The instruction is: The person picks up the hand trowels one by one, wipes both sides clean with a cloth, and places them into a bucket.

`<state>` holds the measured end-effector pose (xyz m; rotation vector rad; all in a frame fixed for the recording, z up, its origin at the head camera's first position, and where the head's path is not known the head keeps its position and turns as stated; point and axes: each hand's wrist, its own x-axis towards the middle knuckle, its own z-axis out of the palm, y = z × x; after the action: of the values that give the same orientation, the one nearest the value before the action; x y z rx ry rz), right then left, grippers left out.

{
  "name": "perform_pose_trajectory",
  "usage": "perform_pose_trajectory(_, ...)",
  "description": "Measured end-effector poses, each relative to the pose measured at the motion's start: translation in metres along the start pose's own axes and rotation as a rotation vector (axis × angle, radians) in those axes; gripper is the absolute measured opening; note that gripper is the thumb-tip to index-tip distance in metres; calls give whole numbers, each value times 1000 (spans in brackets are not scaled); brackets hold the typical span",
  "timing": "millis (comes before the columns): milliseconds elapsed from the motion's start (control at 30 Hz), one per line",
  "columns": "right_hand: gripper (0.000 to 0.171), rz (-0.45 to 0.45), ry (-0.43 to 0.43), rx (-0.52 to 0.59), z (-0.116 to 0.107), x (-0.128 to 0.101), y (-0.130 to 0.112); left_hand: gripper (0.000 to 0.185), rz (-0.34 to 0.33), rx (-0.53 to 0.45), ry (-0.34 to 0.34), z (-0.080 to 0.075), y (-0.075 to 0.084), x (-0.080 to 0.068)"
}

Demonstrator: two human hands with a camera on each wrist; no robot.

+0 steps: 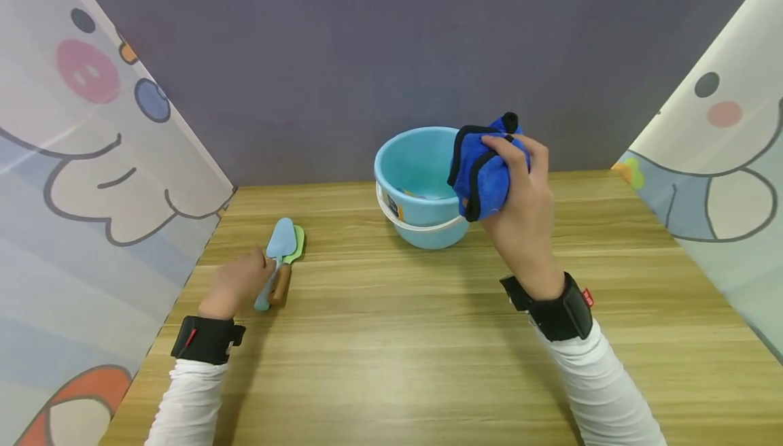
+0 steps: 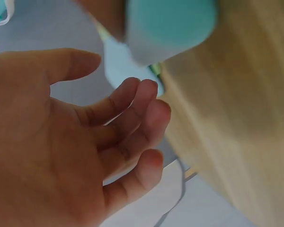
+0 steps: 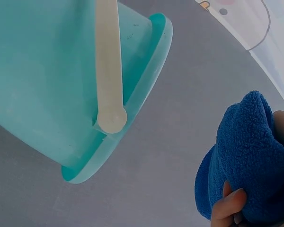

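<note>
My right hand (image 1: 526, 194) grips a bunched blue cloth (image 1: 483, 174) with black edging, held up beside the right rim of a light-blue bucket (image 1: 431, 238). In the right wrist view, fingers wrap around the cloth (image 3: 246, 161), apart from the bucket wall (image 3: 42, 85). My left hand (image 1: 235, 283) hovers just left of a light-blue trowel (image 1: 282, 236) on the table. Its fingers are loosely bent around nothing in the left wrist view, near the trowel's teal handle end (image 2: 173, 21). Next to the trowel lies a green-bladed tool (image 1: 299, 241) with a brown handle.
The bucket stands at the back of the wood-grain table (image 1: 367, 364), its white handle (image 1: 422, 228) hanging down in front. Small colourful shapes show at the bucket's bottom, too small to tell. A grey wall (image 1: 293, 79) rises behind, with cartoon-printed panels at both sides.
</note>
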<state>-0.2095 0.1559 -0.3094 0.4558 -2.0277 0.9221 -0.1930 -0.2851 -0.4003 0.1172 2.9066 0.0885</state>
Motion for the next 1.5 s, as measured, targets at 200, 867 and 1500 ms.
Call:
perform_pose_trajectory(200, 65, -3, 3, -24, 1, -2, -1, 48, -128, -124, -68, 13, -3, 9)
perform_pose_trajectory(867, 70, -2, -25, -24, 4, -5, -4, 44, -124, -161, -72, 28, -10, 7)
perform_pose_trajectory(1500, 71, -8, -19, -21, 0, -2, -1, 32, -74, -188, 413, 10, -2, 12)
